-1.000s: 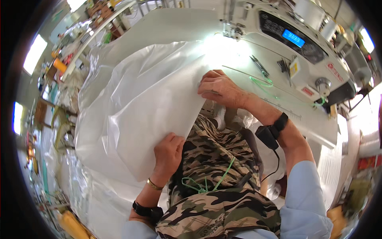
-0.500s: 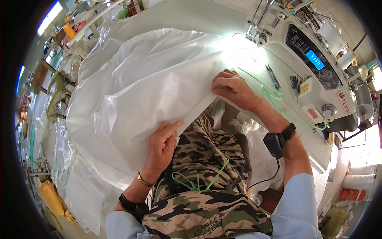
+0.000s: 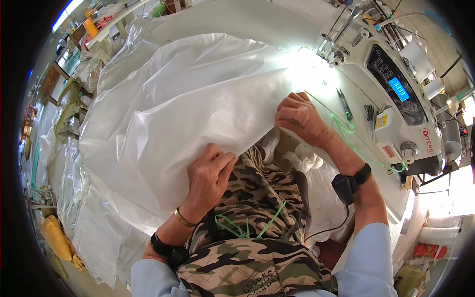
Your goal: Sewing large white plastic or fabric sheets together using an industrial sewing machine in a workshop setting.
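A large white, shiny plastic sheet [image 3: 173,114] spreads over the sewing table and hangs toward my lap. Its near edge runs up to the brightly lit needle area of a white sewing machine [image 3: 393,136]. My left hand [image 3: 210,173] is closed in a pinch on this edge, above my camouflage apron [image 3: 267,262]. Farther along the same edge, close to the light, my right hand [image 3: 303,119] grips the sheet with bent fingers. Glare washes out the needle area, so I cannot tell how the sheet lies there.
Thread snips [image 3: 345,105] and a green string [image 3: 344,124] lie on the table right of my right hand. A black cable [image 3: 334,229] hangs from my right wrist. Crumpled clear plastic [image 3: 84,198] is heaped at the left. White thread cones [image 3: 415,59] stand behind the machine.
My left hand has moved slightly right, and its outstretched index finger has curled into a pinch on the edge. My right hand still grips; the whole view has shifted a little.
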`<state>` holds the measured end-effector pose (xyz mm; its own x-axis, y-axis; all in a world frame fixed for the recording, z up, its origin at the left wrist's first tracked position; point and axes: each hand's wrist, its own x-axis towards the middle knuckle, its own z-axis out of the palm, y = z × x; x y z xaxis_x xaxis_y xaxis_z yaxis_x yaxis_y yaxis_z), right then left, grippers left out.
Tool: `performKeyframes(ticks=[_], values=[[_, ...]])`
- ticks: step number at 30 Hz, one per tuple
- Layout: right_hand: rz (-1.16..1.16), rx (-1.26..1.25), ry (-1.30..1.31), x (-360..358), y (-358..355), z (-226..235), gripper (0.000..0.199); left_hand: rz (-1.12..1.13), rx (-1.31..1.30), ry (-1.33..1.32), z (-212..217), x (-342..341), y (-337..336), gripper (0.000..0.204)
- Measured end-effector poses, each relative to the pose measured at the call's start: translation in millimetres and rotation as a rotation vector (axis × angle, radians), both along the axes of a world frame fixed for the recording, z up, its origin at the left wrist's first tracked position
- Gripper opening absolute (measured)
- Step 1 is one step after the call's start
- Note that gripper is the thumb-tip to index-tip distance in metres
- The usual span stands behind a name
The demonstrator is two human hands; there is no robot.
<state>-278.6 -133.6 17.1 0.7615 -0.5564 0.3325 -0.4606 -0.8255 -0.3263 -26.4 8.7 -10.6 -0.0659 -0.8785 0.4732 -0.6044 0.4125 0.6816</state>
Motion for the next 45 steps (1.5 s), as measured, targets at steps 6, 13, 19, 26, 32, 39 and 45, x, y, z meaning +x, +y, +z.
performKeyframes(ticks=[6,13,19,26,32,39,45], values=[[-0.046,-0.016,-0.006,-5.1,-16.0,-2.3,0.016,-0.054,-0.075,-0.062,6.9,5.5,-5.8,0.013],[-0.071,0.006,-0.004,-14.0,-38.6,-2.0,0.019,-0.100,0.061,0.064,-2.3,12.2,-10.4,0.015],[-0.133,-0.048,0.013,-23.6,-56.7,-0.1,0.024,-0.228,0.149,0.061,-6.2,23.0,-20.8,0.018],[-0.221,-0.138,0.047,-35.2,-75.6,-0.7,0.028,-0.396,0.246,0.082,-3.4,20.4,-25.0,0.022],[-0.467,-0.240,0.051,-26.4,-70.5,-13.9,0.038,-0.497,0.062,-0.035,-4.5,0.3,-31.3,0.021],[-0.723,-0.247,0.178,-23.4,-29.9,-9.8,0.052,-0.589,-0.043,-0.262,1.2,-13.7,-43.9,0.009],[-0.680,-0.129,0.138,-27.2,-32.0,-15.2,0.063,-0.500,-0.095,-0.321,9.1,-18.2,-65.9,0.009]])
